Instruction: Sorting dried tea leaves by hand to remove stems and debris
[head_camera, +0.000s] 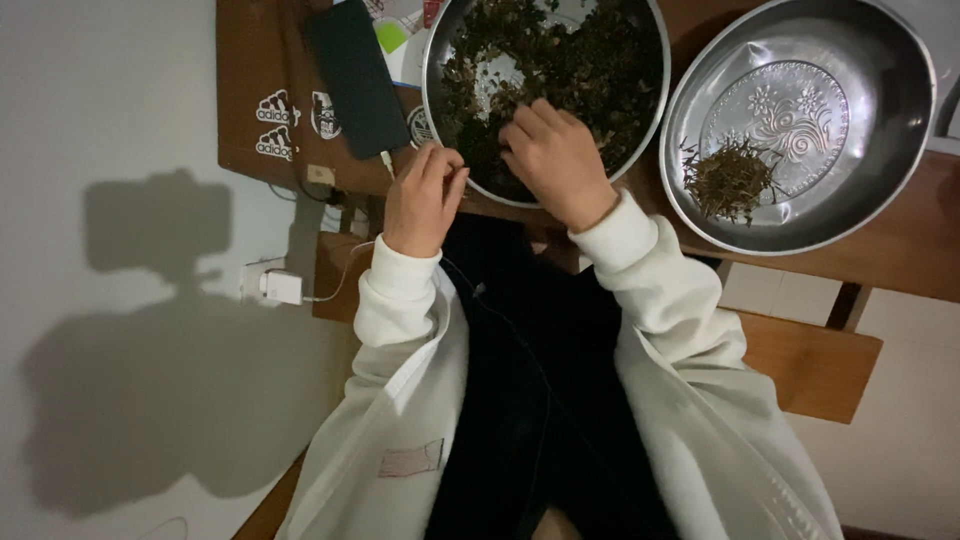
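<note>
While heaped in its bowl (640, 130), dried leaves (580, 60) under both hands (490, 175)

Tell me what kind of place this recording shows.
Probably a home, at a small brown wooden table set against a wall. Two round steel basins hold dried plant matter; a dark phone lies charging from a white wall plug.

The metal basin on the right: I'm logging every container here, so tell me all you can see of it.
The metal basin is round, shiny and silver-coloured, apparently steel, with a rolled rim and an embossed flower-and-swirl pattern on its flat bottom. It sits upright on the wooden table, beside the larger bowl of dark leaves; whether they touch is unclear. Inside lies only a small pile of thin brownish stems at the lower left. Neither hand touches it.
</note>
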